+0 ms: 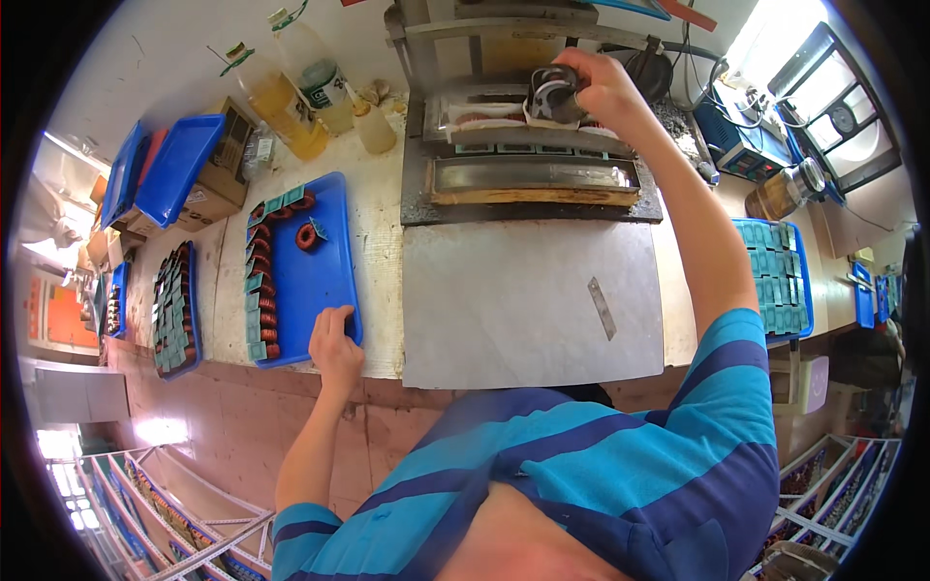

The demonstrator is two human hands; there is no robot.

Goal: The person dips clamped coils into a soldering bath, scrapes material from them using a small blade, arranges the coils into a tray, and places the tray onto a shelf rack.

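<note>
A striped shirt is closest. The right hand grips a metallic object; the left hand, grip unclear, curls at a blue tray.

the tray is smooth, glossy blue plastic, and the coils in it look like copper-red wire with a slight sheen, joined to matt green pieces. a smooth grey sheet, seemingly metal, has a dull sheen; the strip on it is worn, mottled metal. the fixture looks like dark, rough, gritty metal, edged with bare wood. the round item is shiny and metal-looking. 2 bottles are clear, glossy plastic; the shirt is soft matt cloth.
</note>
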